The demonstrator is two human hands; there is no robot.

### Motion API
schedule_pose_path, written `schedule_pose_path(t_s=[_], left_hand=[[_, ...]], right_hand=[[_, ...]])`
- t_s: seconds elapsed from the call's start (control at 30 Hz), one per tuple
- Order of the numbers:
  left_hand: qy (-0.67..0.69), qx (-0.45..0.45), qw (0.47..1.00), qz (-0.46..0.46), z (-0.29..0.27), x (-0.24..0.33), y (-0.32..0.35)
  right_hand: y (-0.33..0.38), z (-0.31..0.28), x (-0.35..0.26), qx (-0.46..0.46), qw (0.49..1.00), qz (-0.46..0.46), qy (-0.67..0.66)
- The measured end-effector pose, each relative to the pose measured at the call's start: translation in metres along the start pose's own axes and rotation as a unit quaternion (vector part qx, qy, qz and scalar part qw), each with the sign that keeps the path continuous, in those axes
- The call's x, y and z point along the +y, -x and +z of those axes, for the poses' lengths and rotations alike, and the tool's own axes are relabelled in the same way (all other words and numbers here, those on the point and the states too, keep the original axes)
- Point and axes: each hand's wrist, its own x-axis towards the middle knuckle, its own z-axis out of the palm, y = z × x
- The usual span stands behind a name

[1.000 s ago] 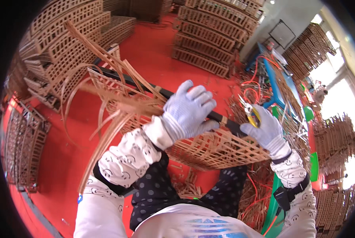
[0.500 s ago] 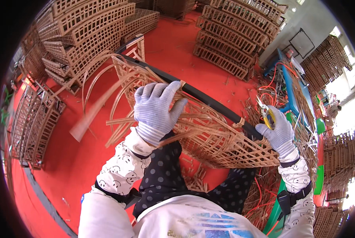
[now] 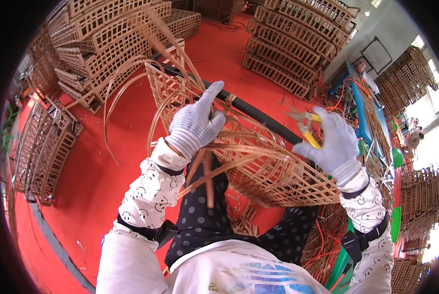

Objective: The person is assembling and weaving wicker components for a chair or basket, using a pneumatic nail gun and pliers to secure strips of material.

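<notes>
Over my lap lies a partly woven lattice panel [image 3: 278,183] of brown rattan-like strips, with a dark bar [image 3: 258,117] running along its far edge. My gloved left hand [image 3: 195,122] is closed at the panel's left part, its index finger stretched toward the bar. Loose strips [image 3: 208,183] come out from under that hand; its curled fingers are partly hidden. My gloved right hand [image 3: 330,142] holds cutting pliers with yellow handles [image 3: 309,134] above the bar's right end. The pliers' jaws point left, apart from the strips.
Woven crates stand stacked at the far left [image 3: 111,44] and far right [image 3: 283,59]. Lower lattice pieces [image 3: 45,152] lean at left. A blue bench [image 3: 359,103] with cords and scraps stands right. Short offcuts lie on the red floor [image 3: 97,196].
My left hand has curled its fingers and turned slightly, and the loose strips have swung about. My right hand has lifted the pliers away from the bar's end, up and left.
</notes>
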Motion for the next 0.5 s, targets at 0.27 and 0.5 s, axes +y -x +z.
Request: schedule_pose_path(t_s=[0.27, 0.5], left_hand=[[0.049, -0.018, 0.999, 0.011, 0.011, -0.009, -0.011], [0.067, -0.006, 0.997, 0.028, 0.018, -0.014, -0.016]], right_hand=[[-0.048, 0.019, -0.053, 0.026, 0.992, -0.071, 0.1], [-0.055, 0.027, -0.061, 0.039, 0.987, -0.093, 0.128]])
